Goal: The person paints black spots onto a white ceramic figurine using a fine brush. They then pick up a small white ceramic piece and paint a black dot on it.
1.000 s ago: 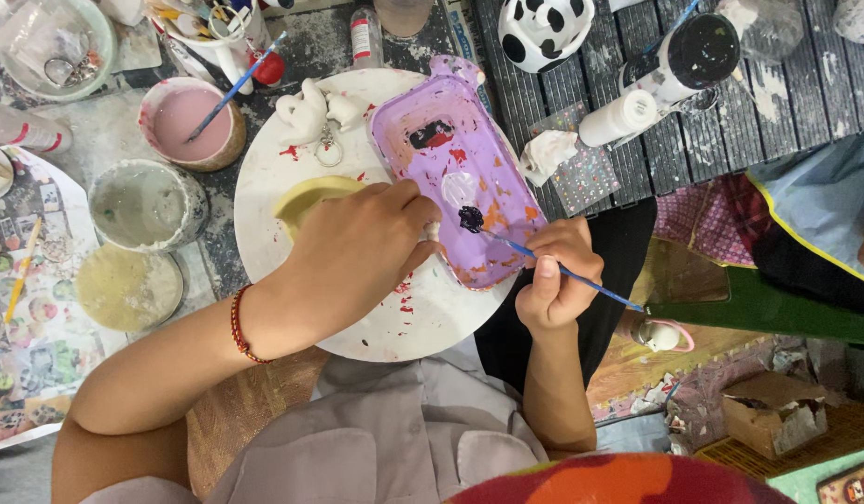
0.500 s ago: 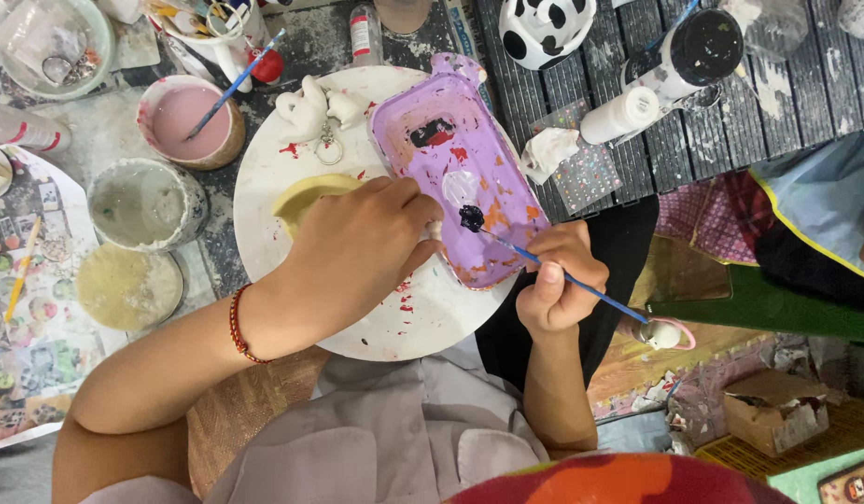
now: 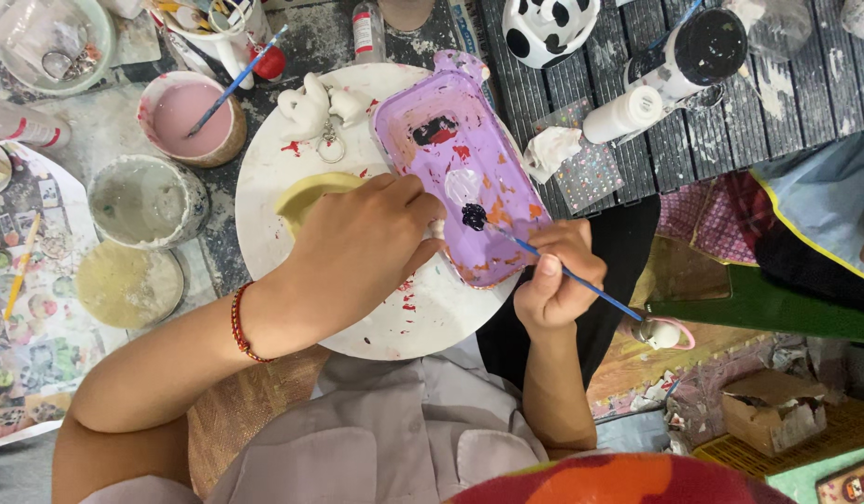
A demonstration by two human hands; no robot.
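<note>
Grey tub, left on the bench: stood beside a pink paint cup with a brush leaning in it, within reach for mixing or rinsing.

Round white board, centre: served as a work surface, spattered red.

Left hand: lay palm-down on the board, fingers curled against the near edge of the purple tray, apparently to steady it; whether they gripped anything beneath could not be told.

Purple tray: tilted across the board, used as a palette.

Right hand: fingers clenched around a thin blue brush, its dark tip touching the tray's paint, seemingly loading colour.
</note>
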